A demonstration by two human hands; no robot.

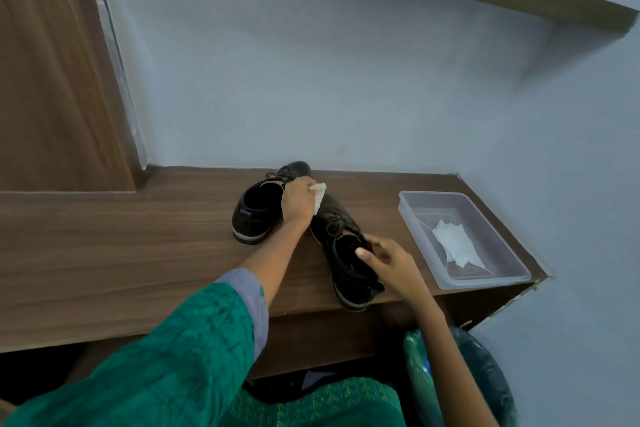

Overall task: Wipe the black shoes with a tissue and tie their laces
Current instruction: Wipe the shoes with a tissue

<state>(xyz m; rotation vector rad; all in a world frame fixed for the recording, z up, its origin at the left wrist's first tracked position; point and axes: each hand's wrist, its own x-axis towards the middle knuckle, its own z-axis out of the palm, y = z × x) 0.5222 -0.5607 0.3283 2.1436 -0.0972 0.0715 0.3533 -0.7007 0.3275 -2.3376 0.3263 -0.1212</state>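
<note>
Tissue (318,196) is gripped by left hand (297,201) at toe end of near shoe (346,246), long axis running toe-away; collar is held by right hand (388,262), fingers loosely curled.

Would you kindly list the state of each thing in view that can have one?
Left hand: grips a crumpled tissue.
Right hand: fingers at the right shoe's collar.
Left shoe: upright, laces loose.
Right shoe: upright, laces loose.
Plastic container: lidless, holds one tissue.
</note>
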